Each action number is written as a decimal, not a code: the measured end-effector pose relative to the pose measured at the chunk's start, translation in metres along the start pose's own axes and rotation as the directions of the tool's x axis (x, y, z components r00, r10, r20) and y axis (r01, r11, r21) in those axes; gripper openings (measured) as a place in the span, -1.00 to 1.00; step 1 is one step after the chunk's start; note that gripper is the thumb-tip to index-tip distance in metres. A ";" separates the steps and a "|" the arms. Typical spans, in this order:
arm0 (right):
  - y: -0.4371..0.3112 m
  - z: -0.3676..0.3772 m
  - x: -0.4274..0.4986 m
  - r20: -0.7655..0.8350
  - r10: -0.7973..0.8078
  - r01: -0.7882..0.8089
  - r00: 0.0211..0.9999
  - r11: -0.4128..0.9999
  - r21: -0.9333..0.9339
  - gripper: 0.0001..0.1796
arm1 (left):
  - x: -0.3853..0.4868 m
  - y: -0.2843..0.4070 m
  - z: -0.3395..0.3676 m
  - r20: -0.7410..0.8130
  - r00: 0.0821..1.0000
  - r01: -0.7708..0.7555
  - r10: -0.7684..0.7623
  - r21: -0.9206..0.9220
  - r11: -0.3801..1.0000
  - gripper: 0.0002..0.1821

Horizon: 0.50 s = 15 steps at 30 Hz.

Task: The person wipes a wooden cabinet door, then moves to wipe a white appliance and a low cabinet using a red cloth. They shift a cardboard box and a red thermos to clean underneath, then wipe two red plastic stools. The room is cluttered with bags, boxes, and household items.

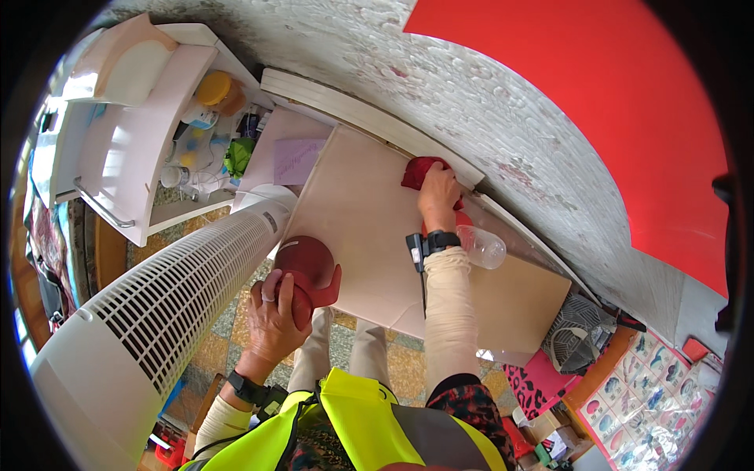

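Observation:
My left hand [275, 324] grips the top part of a dark red thermos jug [306, 262], which has a red handle and is held over the left edge of the cream tabletop [359, 235]. My right hand [440, 191] reaches to the wall side of the tabletop and clutches a dark red cloth [421, 171]. Beside my right wrist, a red object [463, 219], partly hidden by the wrist, adjoins a clear plastic bottle [486, 247] lying on the tabletop.
A white tower fan [194, 282] leans across the left. Behind it, an opened white drawer [141, 153] holds bottles, a yellow-lidded jar [214, 88] and a green packet [239, 157]. A patterned grey bag [574, 332] hangs at the right end. The wall runs along the far side.

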State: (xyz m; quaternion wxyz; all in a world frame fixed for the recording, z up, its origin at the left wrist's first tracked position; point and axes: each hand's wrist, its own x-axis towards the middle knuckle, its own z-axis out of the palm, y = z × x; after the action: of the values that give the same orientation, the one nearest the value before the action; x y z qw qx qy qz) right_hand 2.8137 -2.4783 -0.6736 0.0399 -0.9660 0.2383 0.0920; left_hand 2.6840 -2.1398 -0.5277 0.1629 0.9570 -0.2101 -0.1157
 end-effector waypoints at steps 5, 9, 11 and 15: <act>-0.054 0.026 -0.013 -0.111 -0.079 0.082 0.991 0.996 0.021 -0.87 | 0.001 0.001 -0.002 -0.015 1.000 0.001 -0.001 0.002 1.000 -0.02; -0.106 0.045 -0.017 -0.225 -0.253 0.298 0.941 0.935 0.193 -0.73 | 0.002 0.001 -0.002 -0.026 1.000 -0.001 0.001 0.010 1.000 -0.06; -0.138 0.051 -0.012 -0.363 -0.346 0.446 0.865 0.861 0.244 -0.67 | 0.002 0.000 -0.002 -0.040 0.999 -0.010 0.011 0.031 0.999 -0.08; -0.186 0.048 0.016 -0.392 -0.499 0.616 0.773 0.739 0.273 -0.59 | 0.002 -0.001 -0.003 -0.019 1.000 0.006 -0.006 -0.008 1.000 -0.12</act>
State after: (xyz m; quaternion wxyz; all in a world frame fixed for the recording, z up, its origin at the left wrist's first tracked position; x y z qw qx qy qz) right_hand 2.9074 -2.3154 -0.7178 0.2199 -0.9672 -0.0492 -0.1175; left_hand 2.6874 -2.1391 -0.5255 0.1682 0.9582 -0.2050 -0.1077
